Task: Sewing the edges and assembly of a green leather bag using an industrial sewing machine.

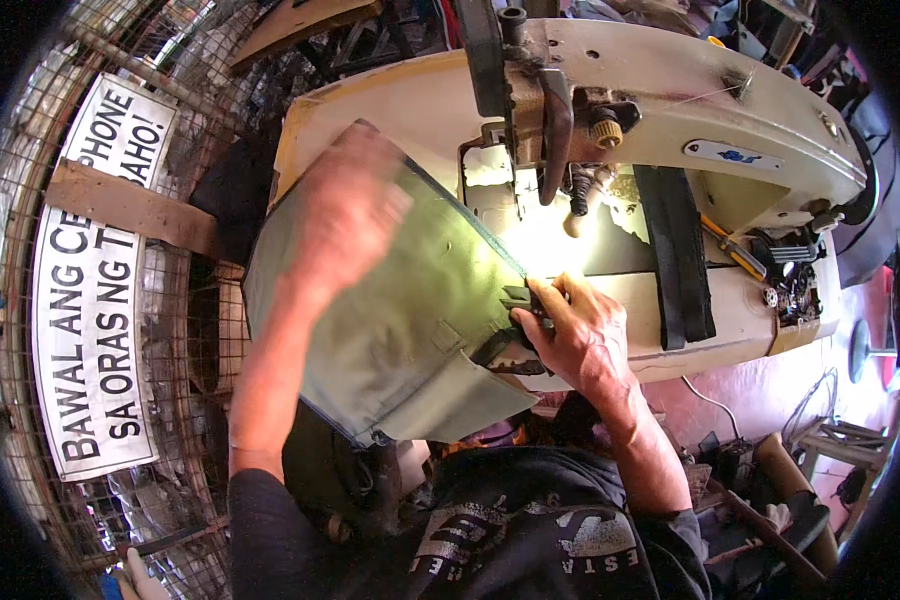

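Fabric panel: grey-green, spread beneath and between both hands, its near part reaching past the table's edge toward the body.
Handling: looks light and limp, likely to crease or sag where unsupported; probably neither fragile nor very slippery.
Dark trim: runs between the hands along the panel's far edge; seems firmer, so the better place to grip.
Left hand: over the panel's far corner, fingers seemingly curled; too blurred to tell contact or grip.
Right hand: thumb and fingers pinch the panel's right corner, beside a small dark piece of unclear kind.
Sewing machine: just beyond the right hand, its lit needle area limiting room there.
Black strip: to the right hand's right, apart from it.
Wire mesh: left of the left forearm, bounding sideways room.
Open room: mainly toward the body, where the pale flap could snag.
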